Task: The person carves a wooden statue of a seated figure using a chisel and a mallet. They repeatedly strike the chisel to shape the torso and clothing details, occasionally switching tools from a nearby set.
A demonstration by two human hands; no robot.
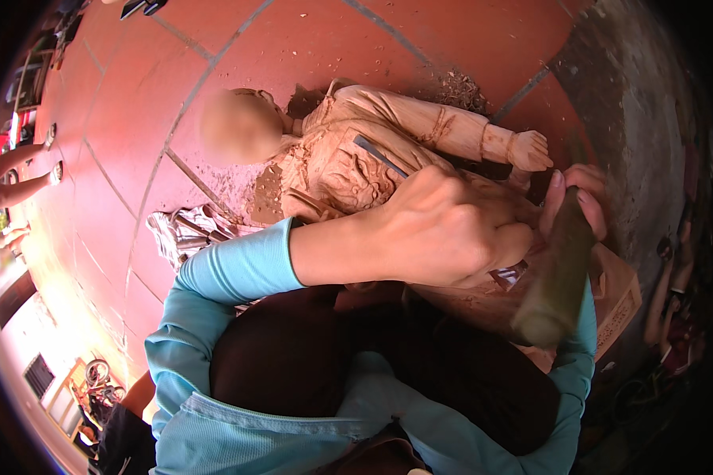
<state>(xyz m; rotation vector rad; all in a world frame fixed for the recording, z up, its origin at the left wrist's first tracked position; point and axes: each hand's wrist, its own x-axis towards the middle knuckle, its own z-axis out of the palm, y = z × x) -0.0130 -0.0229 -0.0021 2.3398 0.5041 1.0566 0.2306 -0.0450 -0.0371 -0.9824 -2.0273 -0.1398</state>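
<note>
A carved wooden figure (467,131) lies on its back in front of me, its head toward the left and its outstretched arm toward the right. My left hand (459,222) is closed around a chisel (380,155), whose flat grey blade points up and left over the carved relief on the figure's chest. The chisel's handle is hidden inside my fist. Just right of it, my right hand (586,194) grips a greenish wooden mallet (558,273), blurred by motion, its thick end toward me. The figure's lower part is partly covered by my hands and the mallet.
Left of the figure, a striped cloth (174,241) carries several hand tools. Wood shavings (461,91) lie on the red tiled floor (293,39). Another person's legs (24,170) stand at the far left. A bicycle (99,376) is at lower left.
</note>
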